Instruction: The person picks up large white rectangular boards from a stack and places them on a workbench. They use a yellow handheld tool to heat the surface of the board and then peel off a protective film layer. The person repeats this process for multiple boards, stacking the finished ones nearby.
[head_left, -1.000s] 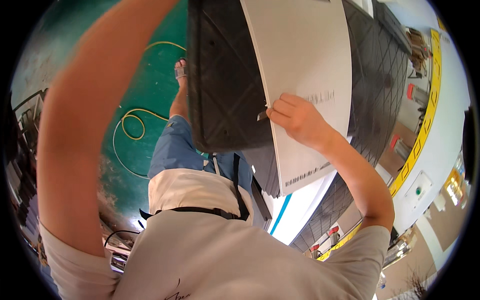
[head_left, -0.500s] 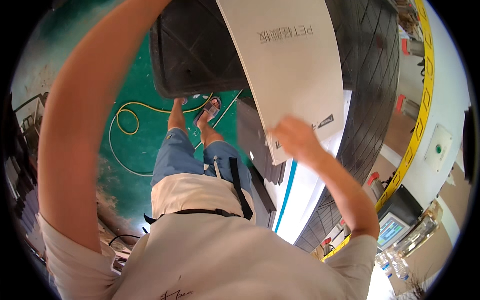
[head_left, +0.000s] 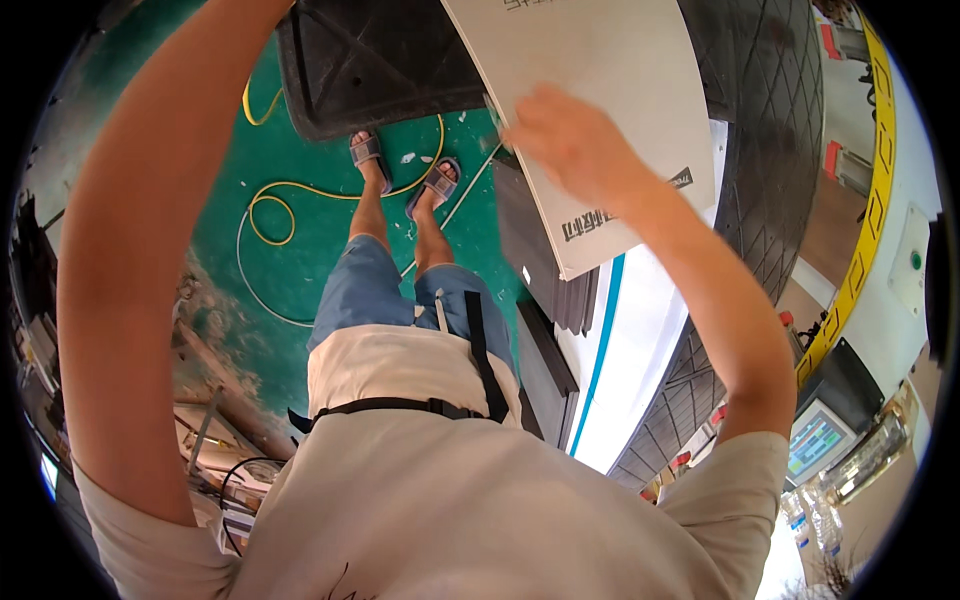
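A long pale board (head_left: pixel 600 70) with dark printing lies at top centre and slants toward me. My right hand (head_left: pixel 565 145) is over its left edge, fingers curled and slightly blurred. A small greyish sliver (head_left: pixel 494 115) shows at the fingertips; I cannot make out what it is. My left arm (head_left: pixel 150 230) reaches up along the left side and leaves the picture at the top, so my left hand is out of view. A black ribbed platform (head_left: pixel 385 70) is beside the board's far part.
Dark panels (head_left: pixel 545 240) stand stacked below the board, beside a white machine side with a blue stripe (head_left: pixel 603 340). A black patterned belt (head_left: pixel 765 150) runs on the right, then a yellow rail (head_left: pixel 880 190) and a screen (head_left: pixel 818 442). A yellow hose (head_left: pixel 290 185) lies on the green floor.
My right hand has moved up along the board's left edge, away from the near corner. In the picture, the board and platform have shifted upward, and more of the floor shows.
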